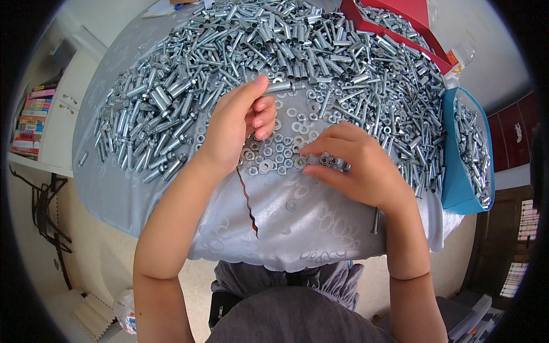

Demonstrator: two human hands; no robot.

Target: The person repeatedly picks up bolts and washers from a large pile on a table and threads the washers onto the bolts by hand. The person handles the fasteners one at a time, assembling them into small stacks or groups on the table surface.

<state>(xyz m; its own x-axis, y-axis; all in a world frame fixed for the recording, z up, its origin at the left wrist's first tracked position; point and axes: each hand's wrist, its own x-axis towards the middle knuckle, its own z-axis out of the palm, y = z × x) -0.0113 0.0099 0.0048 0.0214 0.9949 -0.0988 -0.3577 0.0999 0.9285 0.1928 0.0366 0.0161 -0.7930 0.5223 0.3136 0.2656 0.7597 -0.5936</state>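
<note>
My left hand (231, 123) is closed around a silver sleeve anchor bolt (281, 87), which sticks out to the right past the thumb; its other end is hidden by the fingers. My right hand (360, 163) hovers low over the near edge of the hardware, thumb and index finger apart. Between those fingertips lies a flat washer (300, 163); I see no firm grip on it. Loose nuts (279, 158) and washers are spread on the cloth between my two hands. A few more nuts (326, 159) show under the right palm.
Metal sleeves and bolts (274, 37) form a large heap across the grey tablecloth (274, 223). A red box (437, 57) and a blue bin (457, 194), both filled with hardware, stand at the right. One long bolt (376, 221) lies beside my right forearm. The cloth has a jagged tear (247, 197).
</note>
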